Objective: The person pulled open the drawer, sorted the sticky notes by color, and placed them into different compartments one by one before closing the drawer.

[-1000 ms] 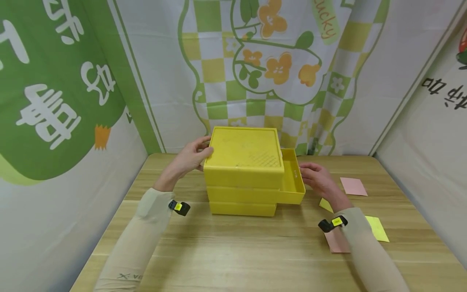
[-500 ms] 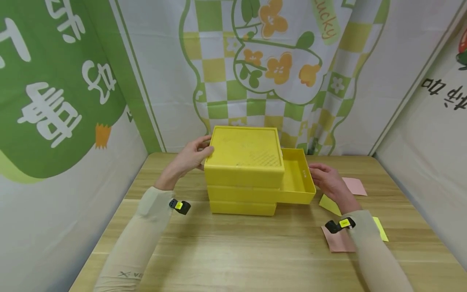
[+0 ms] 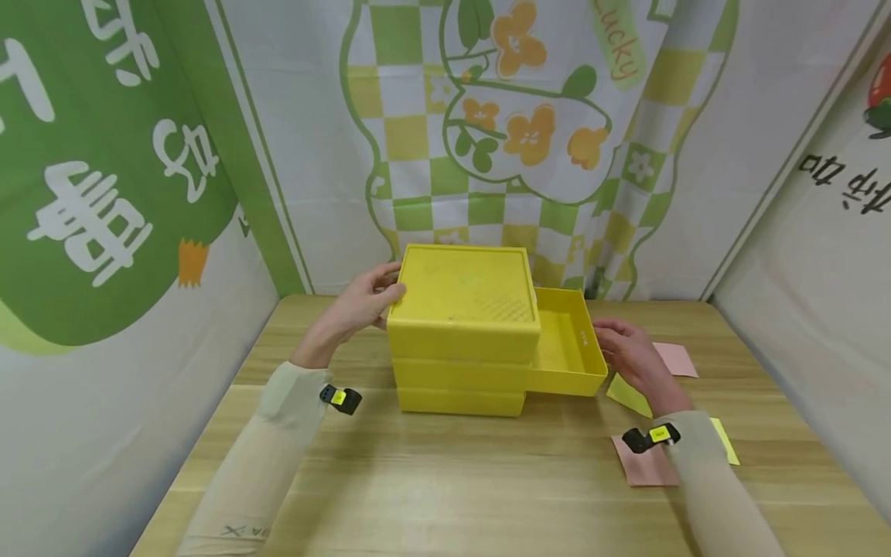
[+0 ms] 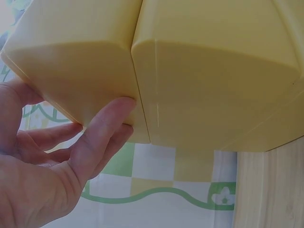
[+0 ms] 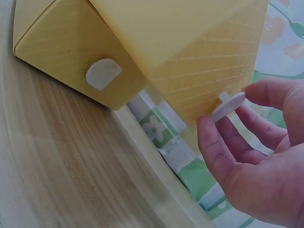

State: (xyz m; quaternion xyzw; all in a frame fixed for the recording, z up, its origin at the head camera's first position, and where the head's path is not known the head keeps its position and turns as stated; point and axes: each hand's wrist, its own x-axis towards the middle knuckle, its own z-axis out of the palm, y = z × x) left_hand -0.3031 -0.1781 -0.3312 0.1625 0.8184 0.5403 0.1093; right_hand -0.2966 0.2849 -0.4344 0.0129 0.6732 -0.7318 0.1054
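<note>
A yellow drawer cabinet [image 3: 465,282] stands on the wooden table, its drawer [image 3: 560,340] pulled out to the right with a bare floor showing. My left hand [image 3: 356,303] steadies the cabinet's left side, thumb at the top edge and fingers against the side wall [image 4: 90,80]. At the drawer's outer face, my right hand [image 3: 635,357] pinches a small white knob [image 5: 229,107] between thumb and fingers. A closed drawer lower down has another white knob [image 5: 103,74]. In the head view the pinched knob is hidden behind the drawer wall and fingers.
Pink paper [image 3: 675,360] and yellow paper [image 3: 629,395] lie right of the drawer. Another pink sheet [image 3: 644,464] and a yellow sheet [image 3: 726,442] are near my right sleeve. A patterned curtain [image 3: 501,186] hangs behind the cabinet.
The drawer has slid farther out to the right, my right hand moving with it. My left hand has stayed on the cabinet's left side.
</note>
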